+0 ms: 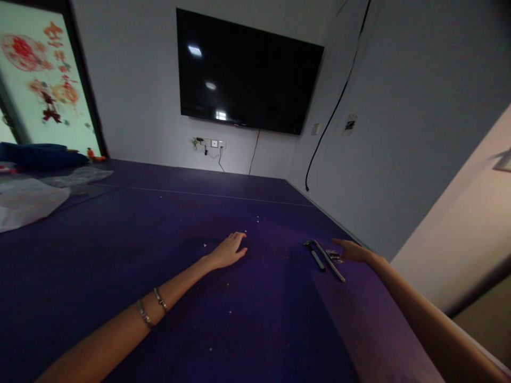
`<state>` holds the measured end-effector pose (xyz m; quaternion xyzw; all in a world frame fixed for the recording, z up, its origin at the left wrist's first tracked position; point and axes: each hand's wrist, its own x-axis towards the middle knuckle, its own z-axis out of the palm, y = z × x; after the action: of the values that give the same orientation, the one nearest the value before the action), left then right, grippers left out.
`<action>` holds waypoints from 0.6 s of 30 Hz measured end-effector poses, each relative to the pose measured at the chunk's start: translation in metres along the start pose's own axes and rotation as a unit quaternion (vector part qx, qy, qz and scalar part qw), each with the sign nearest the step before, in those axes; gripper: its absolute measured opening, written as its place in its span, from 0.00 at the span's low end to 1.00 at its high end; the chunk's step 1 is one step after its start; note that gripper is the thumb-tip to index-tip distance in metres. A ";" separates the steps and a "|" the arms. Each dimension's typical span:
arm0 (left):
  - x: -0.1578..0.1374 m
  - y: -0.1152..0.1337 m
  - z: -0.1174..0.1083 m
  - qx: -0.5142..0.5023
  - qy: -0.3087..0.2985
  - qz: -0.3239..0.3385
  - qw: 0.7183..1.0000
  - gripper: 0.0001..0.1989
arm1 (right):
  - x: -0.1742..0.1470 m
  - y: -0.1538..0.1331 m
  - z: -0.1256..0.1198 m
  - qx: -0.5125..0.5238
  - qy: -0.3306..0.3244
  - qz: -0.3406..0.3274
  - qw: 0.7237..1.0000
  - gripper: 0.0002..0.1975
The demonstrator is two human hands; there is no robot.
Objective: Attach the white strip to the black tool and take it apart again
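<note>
My left hand (228, 251) rests low over the purple tabletop (167, 276), its thumb apart from the fingers and nothing visible in it. Just past its fingertips lies a tiny white bit (245, 231). Over on the right, my right hand (352, 250) has its fingers stretched leftward, beside a small clear packet (334, 257) with dark contents; whether it touches the packet I cannot tell. Left of that packet lie a thin grey bar (329, 261) and a black-and-grey tool with a short crosswise head (315, 256), like a razor.
More white specks (257, 218) are scattered over the tabletop. Clear plastic sheeting (80, 176), a white bag (27, 202) and dark blue cloth (40, 154) lie at the far left. A black cable (335, 109) hangs down the right wall; a television (247, 69) hangs above the back edge.
</note>
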<state>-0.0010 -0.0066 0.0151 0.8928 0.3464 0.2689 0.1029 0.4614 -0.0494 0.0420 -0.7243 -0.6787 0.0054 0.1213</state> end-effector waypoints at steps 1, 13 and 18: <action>-0.002 -0.005 -0.002 0.008 0.001 -0.006 1.000 0.18 | 0.004 -0.006 -0.001 0.000 -0.021 -0.006 1.000 0.30; -0.050 -0.088 -0.045 0.088 0.035 -0.152 0.984 0.17 | 0.004 -0.147 0.062 0.076 0.008 -0.172 0.982 0.24; -0.076 -0.121 -0.054 0.099 0.057 -0.179 0.977 0.17 | -0.006 -0.167 0.091 0.083 0.026 -0.151 0.985 0.24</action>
<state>-0.1458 0.0318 -0.0152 0.8052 0.5309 0.2609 0.0405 0.2816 -0.0317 -0.0168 -0.6009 -0.7741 0.0245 0.1975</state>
